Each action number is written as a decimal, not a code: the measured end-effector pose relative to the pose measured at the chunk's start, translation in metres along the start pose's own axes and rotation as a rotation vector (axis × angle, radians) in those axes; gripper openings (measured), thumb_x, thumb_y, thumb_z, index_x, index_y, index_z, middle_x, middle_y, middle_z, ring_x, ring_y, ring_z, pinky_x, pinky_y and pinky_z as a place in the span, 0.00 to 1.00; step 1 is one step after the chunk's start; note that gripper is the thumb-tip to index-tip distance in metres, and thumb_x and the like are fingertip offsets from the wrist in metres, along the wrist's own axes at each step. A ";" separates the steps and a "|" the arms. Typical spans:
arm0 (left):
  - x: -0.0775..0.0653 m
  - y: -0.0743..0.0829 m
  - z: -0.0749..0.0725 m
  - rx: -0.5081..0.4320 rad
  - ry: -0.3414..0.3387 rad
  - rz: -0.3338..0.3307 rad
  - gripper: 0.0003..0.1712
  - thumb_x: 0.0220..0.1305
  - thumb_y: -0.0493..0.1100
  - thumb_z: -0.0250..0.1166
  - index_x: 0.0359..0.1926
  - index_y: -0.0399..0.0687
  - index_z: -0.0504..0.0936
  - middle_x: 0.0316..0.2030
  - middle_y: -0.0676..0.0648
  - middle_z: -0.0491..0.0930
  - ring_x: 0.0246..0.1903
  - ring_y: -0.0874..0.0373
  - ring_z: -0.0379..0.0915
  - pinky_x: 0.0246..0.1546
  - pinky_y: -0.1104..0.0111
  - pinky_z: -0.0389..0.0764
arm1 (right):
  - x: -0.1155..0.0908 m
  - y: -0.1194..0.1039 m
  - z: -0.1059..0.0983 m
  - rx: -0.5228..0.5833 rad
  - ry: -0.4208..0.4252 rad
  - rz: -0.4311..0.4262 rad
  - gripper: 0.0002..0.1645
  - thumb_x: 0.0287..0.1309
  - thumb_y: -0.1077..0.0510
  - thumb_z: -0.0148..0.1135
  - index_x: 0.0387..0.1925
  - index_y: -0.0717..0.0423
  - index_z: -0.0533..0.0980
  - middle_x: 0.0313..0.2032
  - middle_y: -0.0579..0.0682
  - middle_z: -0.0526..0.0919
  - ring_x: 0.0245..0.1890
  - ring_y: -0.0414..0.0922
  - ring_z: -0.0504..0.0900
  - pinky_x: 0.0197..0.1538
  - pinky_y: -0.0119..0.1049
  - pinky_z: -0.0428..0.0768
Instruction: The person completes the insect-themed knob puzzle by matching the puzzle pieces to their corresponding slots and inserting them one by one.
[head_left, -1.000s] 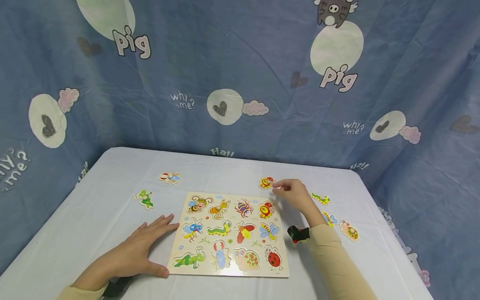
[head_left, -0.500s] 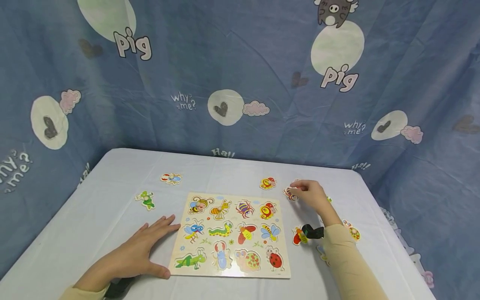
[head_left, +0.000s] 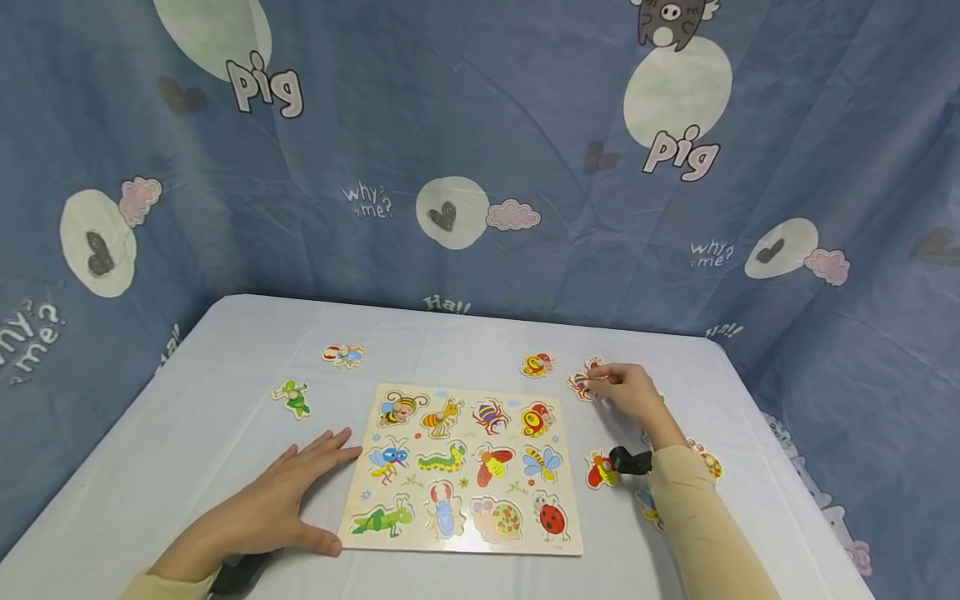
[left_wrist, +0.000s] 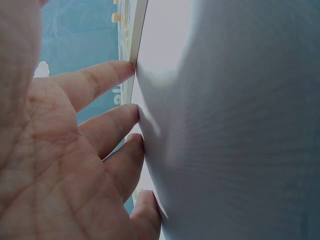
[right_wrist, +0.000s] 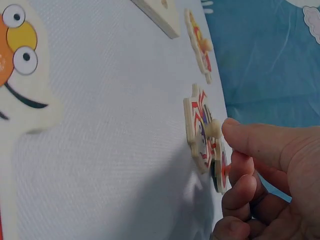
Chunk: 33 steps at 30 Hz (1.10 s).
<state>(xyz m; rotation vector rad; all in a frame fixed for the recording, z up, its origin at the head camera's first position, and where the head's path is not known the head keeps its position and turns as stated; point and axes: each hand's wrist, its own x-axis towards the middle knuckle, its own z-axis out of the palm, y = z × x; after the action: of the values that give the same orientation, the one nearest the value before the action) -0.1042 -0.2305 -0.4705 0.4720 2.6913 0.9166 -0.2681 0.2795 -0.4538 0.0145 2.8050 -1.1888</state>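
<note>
Right hand [head_left: 626, 392] is hovering over the spider piece [right_wrist: 197, 132], thumb tip lying right at its wooden knob [right_wrist: 214, 128]; cannot tell whether the fingers are clamping it. Spider piece is lying on the white table [head_left: 435, 342], directly under that grip. Yellow-and-red piece [head_left: 537, 365] is lying left of the grip, red-winged piece [head_left: 602, 471] nearer the person. Left hand [head_left: 292, 492] is resting, fingers spread apart, touching the puzzle board [head_left: 472, 490]
</note>
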 end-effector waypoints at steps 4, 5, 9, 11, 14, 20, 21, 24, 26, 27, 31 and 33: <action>0.000 0.001 -0.001 0.009 -0.001 0.003 0.71 0.30 0.70 0.87 0.78 0.54 0.71 0.84 0.38 0.58 0.83 0.29 0.47 0.78 0.25 0.44 | 0.001 0.002 0.002 -0.014 -0.008 -0.003 0.18 0.70 0.56 0.70 0.55 0.63 0.86 0.35 0.51 0.88 0.33 0.41 0.73 0.36 0.33 0.71; 0.000 0.001 -0.001 0.015 0.002 0.012 0.71 0.30 0.71 0.87 0.78 0.54 0.71 0.84 0.37 0.59 0.83 0.28 0.48 0.78 0.24 0.45 | 0.001 0.002 0.003 -0.012 -0.009 0.004 0.18 0.70 0.56 0.70 0.55 0.63 0.87 0.35 0.51 0.88 0.33 0.41 0.73 0.37 0.33 0.72; 0.000 0.002 -0.003 0.021 0.008 0.032 0.71 0.31 0.71 0.86 0.78 0.53 0.71 0.83 0.37 0.59 0.83 0.28 0.49 0.78 0.24 0.46 | 0.003 0.004 0.005 -0.010 -0.019 0.010 0.17 0.70 0.57 0.70 0.54 0.62 0.87 0.31 0.48 0.86 0.32 0.41 0.73 0.36 0.33 0.72; 0.000 0.002 -0.003 0.014 0.006 0.037 0.71 0.31 0.71 0.86 0.78 0.54 0.71 0.84 0.37 0.59 0.83 0.28 0.49 0.78 0.24 0.46 | 0.003 0.005 0.005 -0.008 -0.025 0.018 0.16 0.70 0.57 0.70 0.53 0.62 0.87 0.28 0.45 0.82 0.31 0.42 0.71 0.34 0.33 0.71; -0.001 0.003 -0.003 0.005 -0.001 0.029 0.71 0.31 0.71 0.87 0.79 0.54 0.71 0.84 0.38 0.58 0.83 0.29 0.48 0.78 0.24 0.45 | 0.005 0.006 0.006 -0.007 -0.026 0.032 0.16 0.69 0.57 0.71 0.53 0.61 0.88 0.26 0.43 0.76 0.31 0.42 0.70 0.34 0.33 0.70; -0.002 0.002 -0.001 0.006 0.007 0.015 0.71 0.30 0.70 0.87 0.78 0.54 0.71 0.84 0.38 0.59 0.83 0.29 0.48 0.78 0.25 0.45 | 0.006 0.006 0.008 -0.024 -0.021 0.023 0.15 0.68 0.57 0.72 0.51 0.62 0.88 0.29 0.45 0.79 0.33 0.43 0.71 0.36 0.34 0.70; -0.002 0.002 -0.001 0.007 0.009 0.018 0.71 0.30 0.70 0.87 0.78 0.54 0.71 0.84 0.38 0.59 0.83 0.29 0.48 0.78 0.25 0.45 | 0.006 0.006 0.008 -0.030 -0.016 0.022 0.15 0.68 0.58 0.72 0.51 0.62 0.87 0.29 0.46 0.80 0.33 0.44 0.72 0.36 0.34 0.70; -0.003 0.002 -0.001 0.009 0.012 0.022 0.71 0.30 0.70 0.87 0.78 0.55 0.72 0.84 0.38 0.59 0.83 0.29 0.48 0.78 0.25 0.45 | 0.006 0.005 0.010 -0.045 -0.006 0.020 0.13 0.68 0.58 0.72 0.49 0.63 0.87 0.28 0.46 0.79 0.32 0.43 0.72 0.36 0.34 0.70; -0.003 0.002 -0.002 0.008 0.011 0.022 0.71 0.30 0.70 0.87 0.78 0.55 0.72 0.84 0.38 0.59 0.83 0.29 0.48 0.78 0.25 0.45 | 0.005 0.003 0.011 -0.059 -0.005 0.020 0.12 0.68 0.59 0.71 0.48 0.64 0.86 0.28 0.45 0.77 0.31 0.42 0.72 0.35 0.33 0.69; -0.003 0.002 -0.002 0.008 0.012 0.022 0.71 0.30 0.70 0.87 0.78 0.54 0.72 0.84 0.38 0.59 0.83 0.29 0.48 0.78 0.25 0.45 | 0.005 0.002 0.011 -0.063 -0.006 0.021 0.12 0.69 0.60 0.70 0.48 0.64 0.86 0.27 0.45 0.76 0.31 0.41 0.72 0.34 0.32 0.69; -0.003 0.002 -0.002 0.007 0.014 0.023 0.71 0.30 0.71 0.87 0.78 0.54 0.72 0.83 0.38 0.60 0.83 0.30 0.49 0.78 0.25 0.45 | 0.003 -0.004 0.012 -0.064 -0.020 0.028 0.11 0.70 0.61 0.69 0.47 0.65 0.85 0.27 0.45 0.75 0.30 0.41 0.71 0.33 0.31 0.69; -0.003 0.002 -0.002 0.011 0.014 0.021 0.71 0.30 0.71 0.87 0.78 0.54 0.72 0.83 0.38 0.60 0.83 0.30 0.49 0.78 0.25 0.45 | 0.001 -0.006 0.012 -0.059 -0.029 0.036 0.11 0.70 0.61 0.68 0.48 0.65 0.85 0.28 0.46 0.75 0.31 0.41 0.71 0.33 0.31 0.69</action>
<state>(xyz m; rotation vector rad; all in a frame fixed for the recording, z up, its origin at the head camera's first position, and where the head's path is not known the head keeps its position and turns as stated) -0.1019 -0.2309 -0.4672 0.4988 2.7097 0.9148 -0.2686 0.2665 -0.4579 0.0435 2.8009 -1.0896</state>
